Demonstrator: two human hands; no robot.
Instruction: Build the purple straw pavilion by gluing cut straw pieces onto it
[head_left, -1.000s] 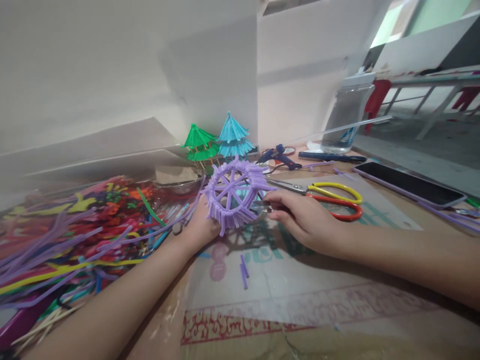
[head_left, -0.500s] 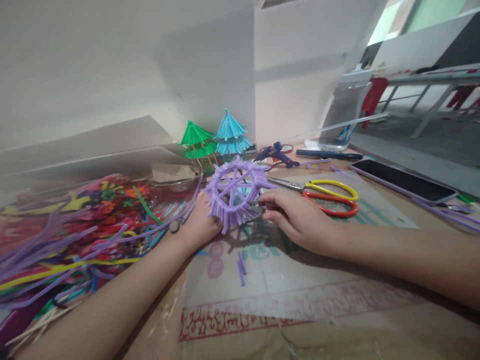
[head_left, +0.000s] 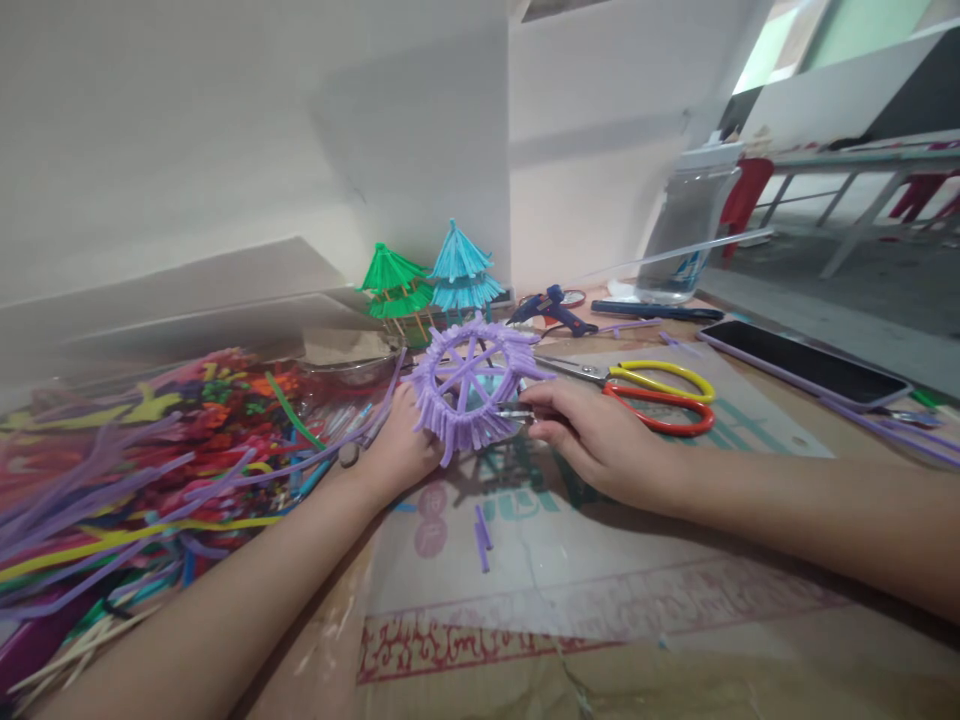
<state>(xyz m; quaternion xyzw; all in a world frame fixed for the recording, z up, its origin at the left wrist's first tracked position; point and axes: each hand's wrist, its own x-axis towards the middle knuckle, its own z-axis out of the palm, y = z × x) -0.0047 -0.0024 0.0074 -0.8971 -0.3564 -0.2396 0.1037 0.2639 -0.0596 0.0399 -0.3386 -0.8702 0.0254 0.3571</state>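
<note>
A purple ring of pipe cleaners point(head_left: 466, 437) with crossing spokes and a fringe of short pieces is held up above the table. My left hand point(head_left: 405, 435) grips it from the left, its fingers mostly hidden behind the fringe. At the ring's lower right, my right hand point(head_left: 581, 425) pinches a small metal tool point(head_left: 516, 412), whose tip meets the fringe. Beyond my right hand lie scissors point(head_left: 660, 400) with one yellow and one red handle. A few short purple pieces point(head_left: 481, 540) rest on the plastic sheet below.
Colourful pipe cleaners point(head_left: 217, 420) are heaped at the left. Behind the ring stand a green tree point(head_left: 394, 275) and a blue tree point(head_left: 461, 265). A glue gun point(head_left: 555, 308), a phone point(head_left: 802, 362) and a clear bottle point(head_left: 688, 230) lie or stand at the back and right.
The metal tool shows more clearly now and has shifted slightly left against the fringe. Otherwise both hands and the ring have barely moved.
</note>
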